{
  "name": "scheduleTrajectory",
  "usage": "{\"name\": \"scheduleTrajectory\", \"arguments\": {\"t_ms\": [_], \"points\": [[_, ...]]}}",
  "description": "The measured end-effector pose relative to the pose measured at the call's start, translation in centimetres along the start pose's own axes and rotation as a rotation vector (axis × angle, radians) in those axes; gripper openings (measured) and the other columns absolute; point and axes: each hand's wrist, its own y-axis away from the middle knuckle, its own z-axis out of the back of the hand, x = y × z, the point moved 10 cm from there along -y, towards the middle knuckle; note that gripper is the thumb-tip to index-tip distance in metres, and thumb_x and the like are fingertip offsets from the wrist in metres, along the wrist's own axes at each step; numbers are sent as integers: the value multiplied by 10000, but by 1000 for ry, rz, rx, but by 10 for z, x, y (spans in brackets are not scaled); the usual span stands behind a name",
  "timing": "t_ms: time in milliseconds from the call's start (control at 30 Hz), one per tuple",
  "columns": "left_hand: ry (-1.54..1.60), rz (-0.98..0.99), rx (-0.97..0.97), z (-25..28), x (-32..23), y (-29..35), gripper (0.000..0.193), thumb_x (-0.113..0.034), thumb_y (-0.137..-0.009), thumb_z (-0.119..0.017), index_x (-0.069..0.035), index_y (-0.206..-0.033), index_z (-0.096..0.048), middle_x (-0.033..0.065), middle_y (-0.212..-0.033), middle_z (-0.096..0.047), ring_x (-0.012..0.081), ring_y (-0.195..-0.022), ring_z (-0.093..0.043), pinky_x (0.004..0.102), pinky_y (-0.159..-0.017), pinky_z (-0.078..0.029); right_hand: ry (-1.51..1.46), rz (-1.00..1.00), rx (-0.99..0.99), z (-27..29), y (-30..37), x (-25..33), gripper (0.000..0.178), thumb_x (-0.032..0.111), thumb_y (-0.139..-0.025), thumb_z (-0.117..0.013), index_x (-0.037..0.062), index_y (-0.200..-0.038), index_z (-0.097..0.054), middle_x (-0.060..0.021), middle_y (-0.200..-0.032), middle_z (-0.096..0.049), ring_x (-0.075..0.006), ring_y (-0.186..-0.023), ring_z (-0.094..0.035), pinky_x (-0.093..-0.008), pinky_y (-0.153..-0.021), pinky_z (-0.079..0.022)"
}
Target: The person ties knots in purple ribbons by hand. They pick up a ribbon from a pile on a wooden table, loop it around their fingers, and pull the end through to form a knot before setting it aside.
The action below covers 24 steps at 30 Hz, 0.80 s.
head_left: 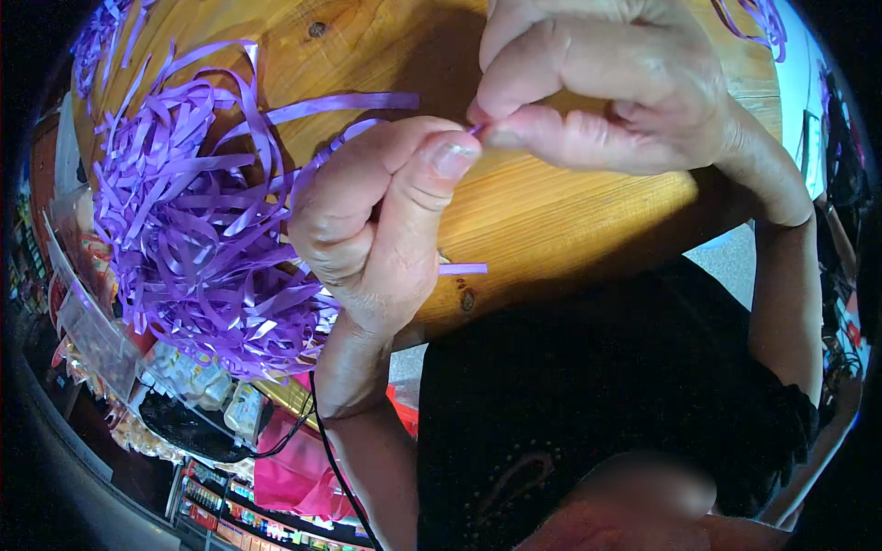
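Both of my hands meet above the wooden table, fingertips almost touching. My left hand [381, 207] pinches a purple ribbon [474, 130] between thumb and forefinger, and only a sliver of it shows. My right hand [606, 87] pinches the same small bit from the other side with its thumb and forefinger. A ribbon length [344, 106] stretches out behind my left hand, and a short end [462, 269] sticks out beside its wrist. Just left of that hand lies a large tangled heap of purple ribbons [197, 220].
The round wooden table [570, 220] curves in front of me. More purple ribbon [767, 23] lies at its far right edge, and another bunch [96, 46] at the far left. Beyond the left edge are clear plastic containers [96, 340], a pink cloth-like item [294, 468] and a black cable [326, 441].
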Motion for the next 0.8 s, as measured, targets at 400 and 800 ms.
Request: {"name": "scheduleTrajectory", "arguments": {"t_ms": [400,800], "points": [[-122,-60,60,3,0,-3,133,-117,-917,-768,5,-880,-727,53,-801,-689,123,-708,-593,274,-670,-461,88,209,-127,-9,11,-9,333,136,-836,-818,-55,-1098,-737,-91,-923,-676,-168,-800,-665,-325,-664,-485],[-81,-53,23,-1,-1,-2,104,-63,-907,-765,10,-842,-726,15,-722,-656,92,-643,-546,256,-601,-424,361,263,-64,-14,8,8,125,86,-841,-704,57,-742,-632,-14,-719,-459,-151,-616,-497,-317,-603,-356]]}}
